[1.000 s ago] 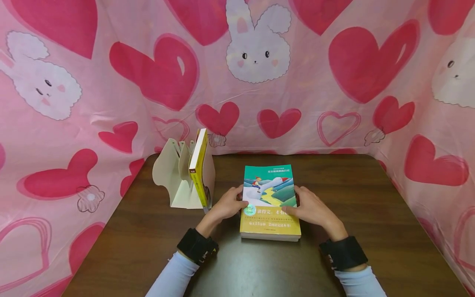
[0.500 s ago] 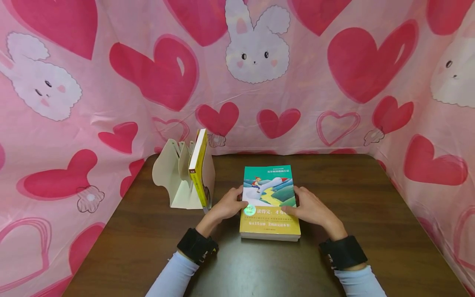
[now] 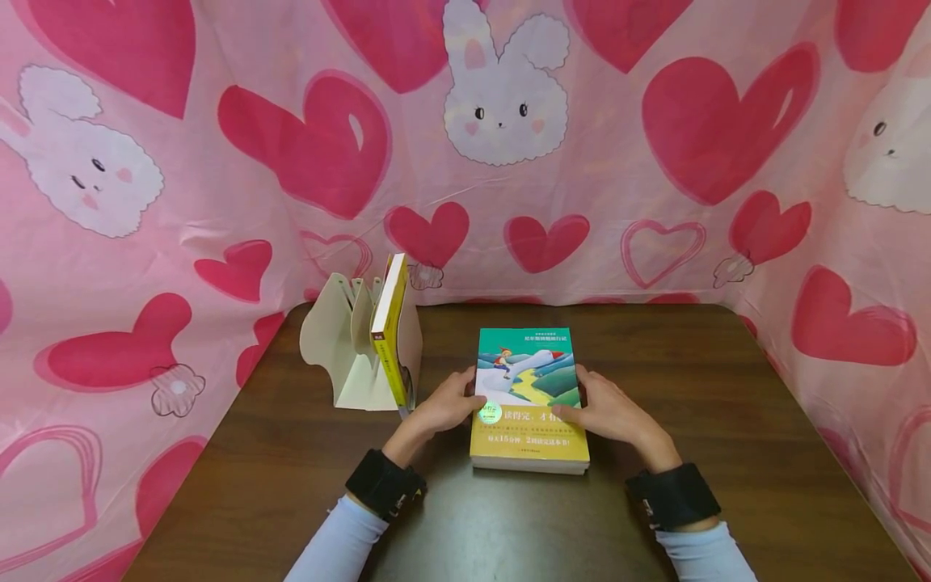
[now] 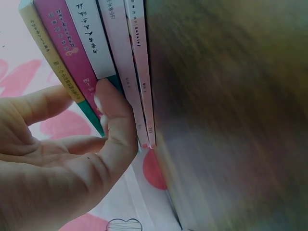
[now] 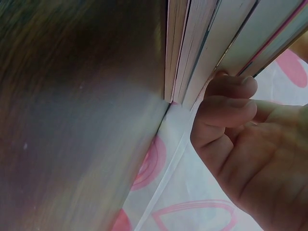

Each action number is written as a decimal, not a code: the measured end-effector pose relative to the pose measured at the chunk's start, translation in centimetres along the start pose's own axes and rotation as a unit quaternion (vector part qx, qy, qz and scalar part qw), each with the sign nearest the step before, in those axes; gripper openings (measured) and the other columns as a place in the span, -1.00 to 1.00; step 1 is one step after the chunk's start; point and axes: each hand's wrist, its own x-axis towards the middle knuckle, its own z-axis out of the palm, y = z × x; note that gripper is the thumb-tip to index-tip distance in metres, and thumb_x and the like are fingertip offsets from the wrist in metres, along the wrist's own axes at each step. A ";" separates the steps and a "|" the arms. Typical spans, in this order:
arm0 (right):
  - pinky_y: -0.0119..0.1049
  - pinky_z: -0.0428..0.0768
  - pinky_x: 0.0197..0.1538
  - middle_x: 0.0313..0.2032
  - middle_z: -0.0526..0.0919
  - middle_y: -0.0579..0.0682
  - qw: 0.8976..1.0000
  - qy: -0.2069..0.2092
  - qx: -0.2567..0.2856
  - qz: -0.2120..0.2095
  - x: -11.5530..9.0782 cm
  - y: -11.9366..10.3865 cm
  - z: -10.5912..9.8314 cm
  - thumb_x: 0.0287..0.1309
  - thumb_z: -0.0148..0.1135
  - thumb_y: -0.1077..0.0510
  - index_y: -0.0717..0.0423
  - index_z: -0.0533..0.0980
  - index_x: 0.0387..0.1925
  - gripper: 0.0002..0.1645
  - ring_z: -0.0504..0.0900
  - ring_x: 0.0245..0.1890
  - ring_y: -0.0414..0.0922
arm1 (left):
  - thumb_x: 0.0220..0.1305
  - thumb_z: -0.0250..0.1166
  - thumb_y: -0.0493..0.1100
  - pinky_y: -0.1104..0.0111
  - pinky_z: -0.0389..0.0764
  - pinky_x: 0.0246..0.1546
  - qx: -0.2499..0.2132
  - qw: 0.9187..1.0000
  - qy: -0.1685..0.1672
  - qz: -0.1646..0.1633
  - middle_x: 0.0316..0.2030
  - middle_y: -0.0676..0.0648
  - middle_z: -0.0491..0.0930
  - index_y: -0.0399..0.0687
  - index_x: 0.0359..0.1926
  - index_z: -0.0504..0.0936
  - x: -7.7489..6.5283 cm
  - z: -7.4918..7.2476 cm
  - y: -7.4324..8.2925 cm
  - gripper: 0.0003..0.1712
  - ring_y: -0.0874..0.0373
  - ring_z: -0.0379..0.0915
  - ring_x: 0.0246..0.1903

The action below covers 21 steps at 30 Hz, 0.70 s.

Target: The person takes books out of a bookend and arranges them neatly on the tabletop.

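A stack of several books lies on the table, with a green and yellow picture-cover book [image 3: 529, 440] on top. My left hand [image 3: 442, 404] grips the stack's left side, thumb over the cover edge. In the left wrist view its fingers bend against the spines, among them a magenta book [image 4: 67, 48], a white and teal book [image 4: 91, 38] and a pink book [image 4: 120, 57] lower down. My right hand [image 3: 614, 408] holds the opposite side, thumb on the cover. Its curled fingers touch the page edges [image 5: 236, 38] in the right wrist view.
Left of the stack stands a cream book rack [image 3: 325, 323] with upright dividers. A yellow-spined book [image 3: 391, 331] leans upright in its right slot. The dark wooden table [image 3: 698, 388] meets a pink heart-and-rabbit curtain [image 3: 502, 259] at the back and sides.
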 end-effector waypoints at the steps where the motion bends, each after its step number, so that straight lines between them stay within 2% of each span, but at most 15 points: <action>1: 0.44 0.50 0.29 0.38 0.40 0.50 1.000 -0.003 0.000 0.000 0.0 0.0 0.0 0.22 0.38 -0.27 0.51 0.02 0.53 0.27 0.46 0.24 0.34 | 0.50 0.27 -0.15 0.08 0.76 -0.03 0.001 1.000 -0.001 0.000 0.13 -0.29 0.40 -0.26 0.62 0.07 -0.1 0.0 -0.1 -0.15 -0.12 0.45 0.01; 9: 0.49 0.39 0.34 0.43 0.31 0.57 1.000 -0.005 -0.007 -0.005 0.1 -0.3 0.0 0.24 0.37 -0.25 0.58 0.02 0.51 0.26 0.34 0.37 0.44 | 0.52 0.22 -0.17 0.06 0.76 -0.11 0.012 1.000 -0.001 0.020 0.11 -0.31 0.49 -0.36 0.57 0.15 -0.6 -0.4 -0.3 -0.24 -0.10 0.50 -0.06; 14: 0.49 0.40 0.34 0.43 0.31 0.56 1.000 -0.007 -0.004 -0.001 0.1 -0.3 -0.1 0.24 0.37 -0.25 0.56 0.02 0.51 0.26 0.34 0.38 0.44 | 0.52 0.23 -0.15 0.15 0.73 -0.20 0.029 0.999 0.008 0.024 -0.01 -0.25 0.55 -0.34 0.55 0.21 -1.1 -0.4 -0.7 -0.26 -0.03 0.55 -0.21; 17: 0.49 0.39 0.34 0.44 0.31 0.55 1.000 -0.006 -0.004 0.001 0.2 -0.2 -0.1 0.24 0.37 -0.26 0.55 0.02 0.52 0.26 0.34 0.38 0.43 | 0.51 0.24 -0.12 0.18 0.67 -0.25 0.041 0.998 0.019 0.034 -0.08 -0.21 0.55 -0.31 0.54 0.25 -1.6 -0.4 -0.9 -0.28 0.00 0.55 -0.28; 21: 0.49 0.40 0.34 0.43 0.32 0.56 1.000 -0.006 -0.004 0.000 0.2 -0.1 0.0 0.23 0.38 -0.26 0.55 0.03 0.51 0.26 0.35 0.37 0.43 | 0.50 0.25 -0.11 0.16 0.59 -0.24 0.061 0.996 0.044 0.054 -0.14 -0.17 0.54 -0.31 0.50 0.32 -2.5 -0.5 -1.4 -0.32 -0.01 0.50 -0.24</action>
